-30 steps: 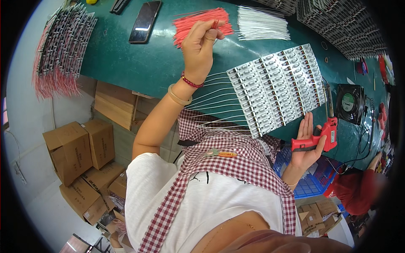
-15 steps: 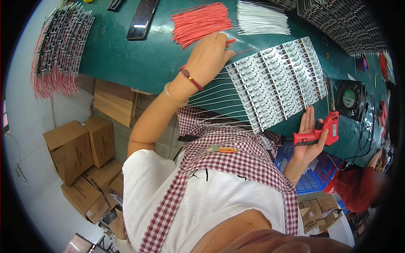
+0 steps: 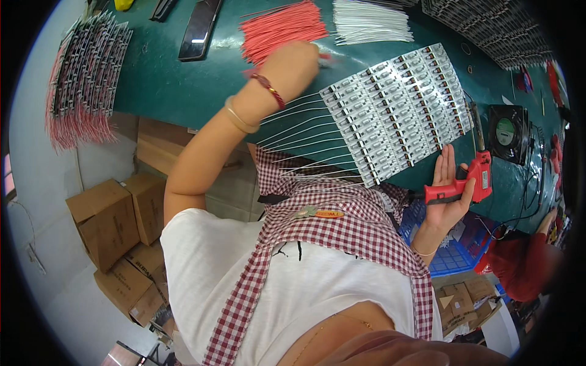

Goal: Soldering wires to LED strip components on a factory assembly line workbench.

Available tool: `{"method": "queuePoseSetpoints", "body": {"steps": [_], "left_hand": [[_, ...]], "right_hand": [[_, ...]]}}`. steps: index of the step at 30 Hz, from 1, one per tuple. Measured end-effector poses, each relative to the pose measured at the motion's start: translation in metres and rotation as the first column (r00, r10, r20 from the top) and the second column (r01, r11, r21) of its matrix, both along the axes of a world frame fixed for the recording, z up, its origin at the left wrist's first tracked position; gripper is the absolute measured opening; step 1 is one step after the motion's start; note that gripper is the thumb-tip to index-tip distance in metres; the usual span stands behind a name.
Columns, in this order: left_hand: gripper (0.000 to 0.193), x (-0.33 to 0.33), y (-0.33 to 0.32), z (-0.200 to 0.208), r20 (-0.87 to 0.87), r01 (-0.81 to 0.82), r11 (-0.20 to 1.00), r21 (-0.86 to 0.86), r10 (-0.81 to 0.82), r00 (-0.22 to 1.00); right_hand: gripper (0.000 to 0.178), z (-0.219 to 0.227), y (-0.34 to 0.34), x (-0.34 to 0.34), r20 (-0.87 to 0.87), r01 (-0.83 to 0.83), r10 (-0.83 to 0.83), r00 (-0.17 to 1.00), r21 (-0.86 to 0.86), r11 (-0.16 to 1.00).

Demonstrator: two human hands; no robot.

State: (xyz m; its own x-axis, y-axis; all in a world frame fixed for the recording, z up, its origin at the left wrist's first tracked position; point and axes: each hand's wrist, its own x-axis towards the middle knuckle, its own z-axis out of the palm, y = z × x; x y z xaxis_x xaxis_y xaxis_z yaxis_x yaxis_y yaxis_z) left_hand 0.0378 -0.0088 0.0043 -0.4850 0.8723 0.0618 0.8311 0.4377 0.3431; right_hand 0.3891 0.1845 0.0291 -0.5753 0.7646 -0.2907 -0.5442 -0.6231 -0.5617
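My left hand (image 3: 293, 68), smeared by motion, is closed around a few red wires; blurred red ends stick out on both sides of it. It hovers by the near edge of a pile of red wires (image 3: 284, 29). On the table lies a tilted panel of small circuit boards (image 3: 397, 110), with white wires (image 3: 305, 131) running out from its left edge toward my apron. My right hand (image 3: 448, 195) holds a red soldering gun (image 3: 458, 190) between thumb and palm. Its other fingers are stretched out and reach the panel's lower right edge.
Beside the red pile lies a bundle of white wires (image 3: 371, 23). A phone (image 3: 200, 30) rests farther left. Wired boards (image 3: 91, 67) are stacked at the far left, more panels (image 3: 488, 27) at the back right. A black fan (image 3: 508, 134) stands right; a co-worker's red sleeve (image 3: 519, 265) shows below.
My left hand has moved left and slightly away from the panel's corner with the red wires. The right hand keeps its hold on the soldering gun.
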Motion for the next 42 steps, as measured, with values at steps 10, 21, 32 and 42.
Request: {"method": "queuePoseSetpoints", "body": {"steps": [10, 21, 32, 42], "left_hand": [[0.021, -0.001, -0.020, 0.023, 0.532, -0.450, 0.697, 0.558, 0.116, 0.839], [0.026, 0.027, -0.017, 0.006, 0.556, -0.474, 0.489, 0.732, -0.028, 0.830], [0.019, 0.046, -0.026, 0.032, 0.699, -0.604, 0.456, 0.654, -0.056, 0.713], [0.013, 0.087, -0.062, 0.044, 0.313, -0.142, 0.916, 0.374, 0.019, 0.950]], "right_hand": [[0.033, -0.002, -0.002, 0.000, 0.009, 0.021, -0.021, 1.000, 0.012, 1.000], [0.034, -0.003, -0.002, 0.002, 0.027, 0.006, -0.007, 1.000, 0.030, 1.000], [0.032, 0.013, -0.018, 0.011, -0.079, -0.072, 0.065, 0.995, -0.090, 0.993], [0.039, 0.034, -0.041, 0.003, 0.226, -0.172, 0.134, 0.965, 0.154, 0.973]]}}
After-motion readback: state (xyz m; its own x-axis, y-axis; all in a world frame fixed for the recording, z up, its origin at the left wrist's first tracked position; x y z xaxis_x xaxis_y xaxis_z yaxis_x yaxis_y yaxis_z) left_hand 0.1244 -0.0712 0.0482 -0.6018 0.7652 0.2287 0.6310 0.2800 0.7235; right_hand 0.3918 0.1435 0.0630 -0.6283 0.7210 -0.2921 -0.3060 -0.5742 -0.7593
